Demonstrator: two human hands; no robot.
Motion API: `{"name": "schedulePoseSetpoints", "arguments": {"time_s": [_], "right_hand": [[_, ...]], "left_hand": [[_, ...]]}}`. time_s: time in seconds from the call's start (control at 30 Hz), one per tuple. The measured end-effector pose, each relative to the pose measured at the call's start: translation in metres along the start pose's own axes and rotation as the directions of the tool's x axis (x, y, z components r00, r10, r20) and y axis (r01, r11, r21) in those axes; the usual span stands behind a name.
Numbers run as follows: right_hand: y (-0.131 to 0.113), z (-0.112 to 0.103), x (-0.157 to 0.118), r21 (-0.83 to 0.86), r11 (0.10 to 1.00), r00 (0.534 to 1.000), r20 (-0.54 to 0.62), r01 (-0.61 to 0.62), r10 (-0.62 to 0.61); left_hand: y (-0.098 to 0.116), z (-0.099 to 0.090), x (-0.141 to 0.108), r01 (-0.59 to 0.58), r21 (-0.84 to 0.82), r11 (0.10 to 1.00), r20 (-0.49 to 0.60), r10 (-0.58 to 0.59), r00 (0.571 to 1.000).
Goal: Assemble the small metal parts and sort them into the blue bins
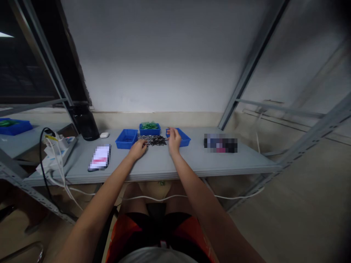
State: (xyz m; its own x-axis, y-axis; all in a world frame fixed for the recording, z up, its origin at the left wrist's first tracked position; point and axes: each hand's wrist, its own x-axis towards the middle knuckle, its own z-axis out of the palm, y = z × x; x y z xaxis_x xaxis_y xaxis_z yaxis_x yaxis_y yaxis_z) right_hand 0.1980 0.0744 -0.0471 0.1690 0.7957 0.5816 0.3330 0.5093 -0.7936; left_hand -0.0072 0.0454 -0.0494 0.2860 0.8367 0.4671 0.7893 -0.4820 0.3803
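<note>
A loose pile of thin, dark and silvery metal pieces (157, 140), perhaps screws or pins, lies on the grey shelf top. My left hand (138, 149) rests at the pile's left edge, its fingers curled together; whatever is between the fingertips is too small to make out. On the pile's right side, my right hand (174, 139) is raised with bent fingers close together, in front of the left part of a blue tray (185, 138). Anything in its fingertips is too small to name. Left of the pile stands another blue tray (126, 138).
Behind the pile, a blue tray (150, 132) holds small green packets (149, 125). A phone (100, 157), a white earphone case (104, 135), a black bottle (85, 123) and a power strip (59, 153) with cables are at left. A blurred dark object (220, 143) lies right.
</note>
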Motion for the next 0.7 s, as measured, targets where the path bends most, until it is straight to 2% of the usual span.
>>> {"name": "schedulePoseSetpoints", "arguments": {"time_s": [0.03, 0.1, 0.13, 0.2, 0.3, 0.4, 0.47, 0.7], "right_hand": [[0.000, 0.000, 0.001, 0.053, 0.997, 0.992, -0.112, -0.058, 0.064], [-0.001, 0.002, 0.000, 0.109, 0.990, 0.981, -0.163, -0.093, 0.110], [-0.002, 0.005, -0.001, 0.112, 0.989, 0.982, -0.151, -0.093, 0.110], [-0.003, 0.009, -0.004, 0.059, 0.996, 0.993, -0.090, -0.068, 0.074], [-0.001, 0.013, -0.008, -0.128, 0.992, 0.998, 0.061, -0.010, 0.018], [0.004, 0.014, -0.013, -0.331, 0.943, 0.978, 0.204, 0.035, 0.035], [0.007, 0.013, -0.015, -0.419, 0.907, 0.965, 0.254, 0.048, 0.067], [0.002, 0.015, -0.021, -0.511, 0.849, 0.927, 0.368, 0.135, 0.074]], "left_hand": [[-0.002, 0.001, 0.000, -0.020, 0.029, 0.999, 0.008, 0.020, 1.000], [-0.005, 0.003, -0.001, -0.047, 0.077, 0.996, 0.015, 0.046, 0.999], [-0.006, 0.004, -0.001, -0.051, 0.095, 0.994, 0.014, 0.050, 0.999], [-0.007, 0.005, -0.001, -0.043, 0.122, 0.992, 0.011, 0.042, 0.999], [-0.007, 0.006, -0.001, -0.029, 0.134, 0.991, 0.018, 0.027, 0.999], [-0.006, 0.007, -0.001, -0.020, 0.147, 0.989, 0.045, 0.013, 0.999], [-0.005, 0.007, -0.001, -0.021, 0.162, 0.987, 0.057, 0.012, 0.998], [0.000, 0.009, 0.003, -0.021, 0.237, 0.971, 0.046, 0.011, 0.999]]}}
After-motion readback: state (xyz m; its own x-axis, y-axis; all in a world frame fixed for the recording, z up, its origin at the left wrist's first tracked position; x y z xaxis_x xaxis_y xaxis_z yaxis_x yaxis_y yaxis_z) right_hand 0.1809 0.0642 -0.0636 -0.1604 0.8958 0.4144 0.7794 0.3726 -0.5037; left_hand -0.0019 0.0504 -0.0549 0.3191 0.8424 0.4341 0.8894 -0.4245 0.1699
